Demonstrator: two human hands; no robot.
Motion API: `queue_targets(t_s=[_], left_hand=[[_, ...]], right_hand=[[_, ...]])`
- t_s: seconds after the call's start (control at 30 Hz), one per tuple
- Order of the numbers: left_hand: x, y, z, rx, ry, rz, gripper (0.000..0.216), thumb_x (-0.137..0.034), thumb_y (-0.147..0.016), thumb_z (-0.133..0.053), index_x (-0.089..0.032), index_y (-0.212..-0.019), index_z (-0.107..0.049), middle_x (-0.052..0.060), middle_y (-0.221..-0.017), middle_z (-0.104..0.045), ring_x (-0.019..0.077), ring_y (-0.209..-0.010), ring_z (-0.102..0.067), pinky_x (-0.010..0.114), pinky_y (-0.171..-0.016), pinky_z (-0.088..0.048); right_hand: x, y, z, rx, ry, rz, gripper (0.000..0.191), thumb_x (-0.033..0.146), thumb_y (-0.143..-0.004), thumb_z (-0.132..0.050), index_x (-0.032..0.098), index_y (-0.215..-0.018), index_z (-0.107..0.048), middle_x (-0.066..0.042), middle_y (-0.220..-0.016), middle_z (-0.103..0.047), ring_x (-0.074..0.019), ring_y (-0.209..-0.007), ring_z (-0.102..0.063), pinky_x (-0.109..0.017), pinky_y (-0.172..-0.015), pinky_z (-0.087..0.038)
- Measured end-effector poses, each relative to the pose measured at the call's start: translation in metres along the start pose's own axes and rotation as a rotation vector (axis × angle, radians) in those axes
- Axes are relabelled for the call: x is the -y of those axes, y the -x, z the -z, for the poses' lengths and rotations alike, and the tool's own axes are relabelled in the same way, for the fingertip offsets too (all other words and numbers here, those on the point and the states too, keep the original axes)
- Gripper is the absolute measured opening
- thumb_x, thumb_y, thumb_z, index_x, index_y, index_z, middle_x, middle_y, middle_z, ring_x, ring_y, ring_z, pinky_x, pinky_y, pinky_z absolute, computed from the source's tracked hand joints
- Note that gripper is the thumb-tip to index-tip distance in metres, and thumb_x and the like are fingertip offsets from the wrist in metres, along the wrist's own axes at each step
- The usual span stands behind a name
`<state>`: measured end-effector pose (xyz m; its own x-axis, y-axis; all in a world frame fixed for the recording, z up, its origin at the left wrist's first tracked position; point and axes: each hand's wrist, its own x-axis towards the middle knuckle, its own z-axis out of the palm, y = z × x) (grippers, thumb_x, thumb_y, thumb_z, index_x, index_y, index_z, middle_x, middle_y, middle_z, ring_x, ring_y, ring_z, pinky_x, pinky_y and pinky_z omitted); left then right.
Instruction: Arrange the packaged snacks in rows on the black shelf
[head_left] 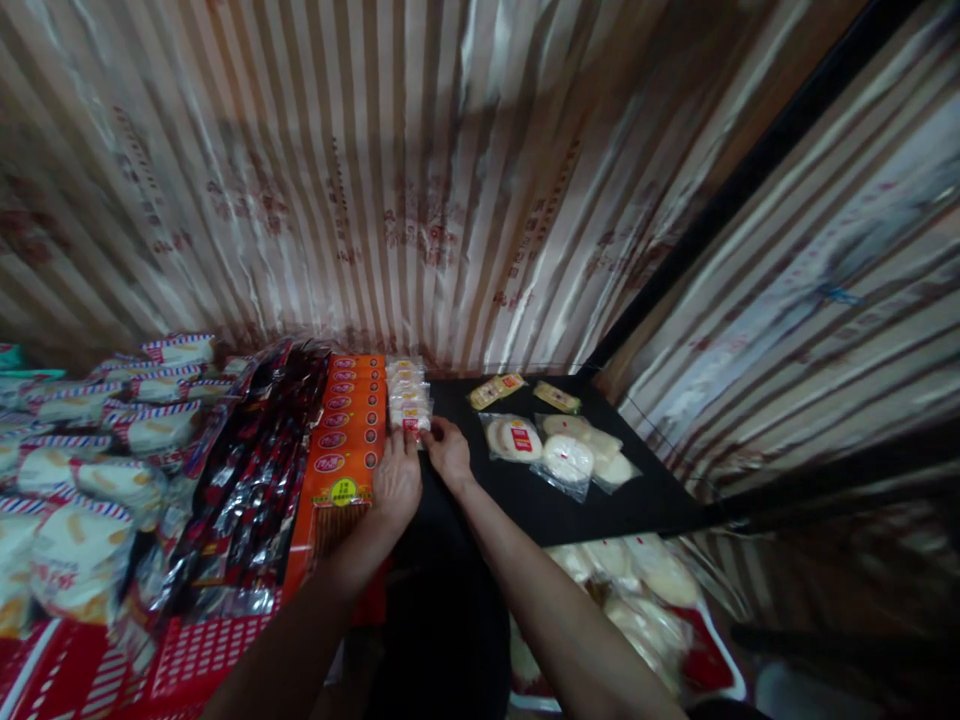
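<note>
Small clear-wrap pkts [406,384], white contents, red/yellow labels, stacked overlapping in 1 line, immed. rt of orange packs [335,420]. Near-end pkt [411,423]: red label up, alongside orange packs' far half; finer print n/legible.

Left forearm [322,590] and right forearm [551,590] bare, reaching forward, converging. Left hand [397,472] palm down, fingers pointing ahead. Right hand [451,455] just beside, turned inward, fingers bent, perhaps pinching; too dim to tell.
</note>
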<state>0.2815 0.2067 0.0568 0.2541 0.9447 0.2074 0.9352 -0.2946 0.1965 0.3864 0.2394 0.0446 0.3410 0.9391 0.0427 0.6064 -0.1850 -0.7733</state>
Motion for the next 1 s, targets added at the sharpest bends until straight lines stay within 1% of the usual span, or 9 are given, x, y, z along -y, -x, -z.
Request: queue_targets(t_s=[0.1,0.17,0.27,0.33,0.47,0.57,0.67,0.8,1.0], left_hand=[[0.0,-0.001,-0.003,-0.019,-0.025,-0.01,0.044,-0.009,-0.083,-0.037,-0.008,-0.127,-0.045,0.018,-0.126,-0.047,0.0277,-0.11,-0.048,0.038,-0.089,-0.045],[-0.001,0.0,-0.004,-0.025,-0.034,-0.023,0.045,-0.009,-0.082,-0.038,-0.005,-0.127,-0.044,0.02,-0.126,-0.046,0.0277,-0.111,-0.047,0.036,-0.09,-0.045],[-0.001,0.003,-0.004,-0.036,-0.028,-0.029,0.048,-0.009,-0.081,-0.039,-0.003,-0.129,-0.04,0.021,-0.128,-0.045,0.0279,-0.113,-0.046,0.036,-0.092,-0.043],[-0.003,0.007,-0.003,-0.054,-0.006,-0.02,0.051,-0.009,-0.081,-0.04,-0.004,-0.131,-0.038,0.021,-0.129,-0.044,0.028,-0.115,-0.045,0.037,-0.093,-0.044],[-0.01,0.015,0.002,-0.105,0.062,-0.031,0.053,-0.009,-0.08,-0.041,-0.009,-0.133,-0.037,0.019,-0.133,-0.041,0.0289,-0.12,-0.041,0.039,-0.093,-0.044],[-0.019,0.024,0.007,-0.098,0.104,-0.074,0.048,-0.011,-0.08,-0.042,-0.01,-0.129,-0.043,0.018,-0.133,-0.041,0.0288,-0.123,-0.04,0.038,-0.095,-0.044],[-0.035,0.036,0.011,-0.023,0.178,-0.116,0.044,-0.012,-0.082,-0.041,-0.013,-0.126,-0.047,0.015,-0.133,-0.042,0.0252,-0.119,-0.046,0.034,-0.093,-0.046],[-0.066,0.06,0.012,0.099,0.34,-0.182,0.041,-0.011,-0.083,-0.038,-0.016,-0.122,-0.051,0.011,-0.136,-0.041,0.0186,-0.116,-0.05,0.029,-0.097,-0.044],[-0.109,0.094,0.012,0.173,0.469,-0.28,0.04,-0.01,-0.083,-0.035,-0.016,-0.118,-0.054,0.01,-0.138,-0.04,0.0165,-0.113,-0.053,0.027,-0.099,-0.042]], right_hand=[[-0.001,0.007,0.004,-0.031,-0.05,0.055,0.031,0.028,-0.08,-0.053,0.017,-0.107,-0.061,-0.007,-0.099,-0.065,-0.0172,-0.085,-0.062,-0.029,-0.078,-0.049],[-0.005,0.015,0.014,-0.098,-0.034,0.151,0.033,0.026,-0.081,-0.05,0.015,-0.111,-0.059,-0.01,-0.107,-0.063,-0.0194,-0.095,-0.059,-0.032,-0.084,-0.048],[-0.017,0.026,0.043,-0.227,0.071,0.333,0.034,0.022,-0.082,-0.044,0.015,-0.113,-0.058,-0.012,-0.12,-0.057,-0.022,-0.113,-0.049,-0.04,-0.098,-0.038],[-0.03,0.033,0.07,-0.323,0.175,0.393,0.034,0.022,-0.084,-0.042,0.017,-0.114,-0.058,-0.011,-0.128,-0.051,-0.0233,-0.121,-0.041,-0.045,-0.103,-0.031],[-0.064,0.044,0.123,-0.519,0.376,0.253,0.033,0.024,-0.084,-0.042,0.019,-0.112,-0.06,-0.01,-0.14,-0.037,-0.0283,-0.127,-0.03,-0.05,-0.102,-0.029],[-0.091,0.055,0.146,-0.604,0.437,0.101,0.034,0.027,-0.084,-0.042,0.018,-0.111,-0.06,-0.012,-0.141,-0.035,-0.0296,-0.126,-0.032,-0.049,-0.099,-0.032],[-0.11,0.068,0.153,-0.604,0.445,-0.007,0.036,0.027,-0.083,-0.043,0.018,-0.113,-0.06,-0.015,-0.133,-0.044,-0.0292,-0.122,-0.039,-0.047,-0.097,-0.034],[-0.119,0.08,0.15,-0.51,0.428,-0.083,0.037,0.027,-0.081,-0.046,0.02,-0.114,-0.061,-0.013,-0.114,-0.058,-0.0263,-0.106,-0.052,-0.04,-0.088,-0.04],[-0.124,0.08,0.154,-0.536,0.37,-0.095,0.03,0.026,-0.078,-0.046,0.024,-0.101,-0.066,-0.006,-0.09,-0.065,-0.0213,-0.086,-0.06,-0.031,-0.077,-0.045]])
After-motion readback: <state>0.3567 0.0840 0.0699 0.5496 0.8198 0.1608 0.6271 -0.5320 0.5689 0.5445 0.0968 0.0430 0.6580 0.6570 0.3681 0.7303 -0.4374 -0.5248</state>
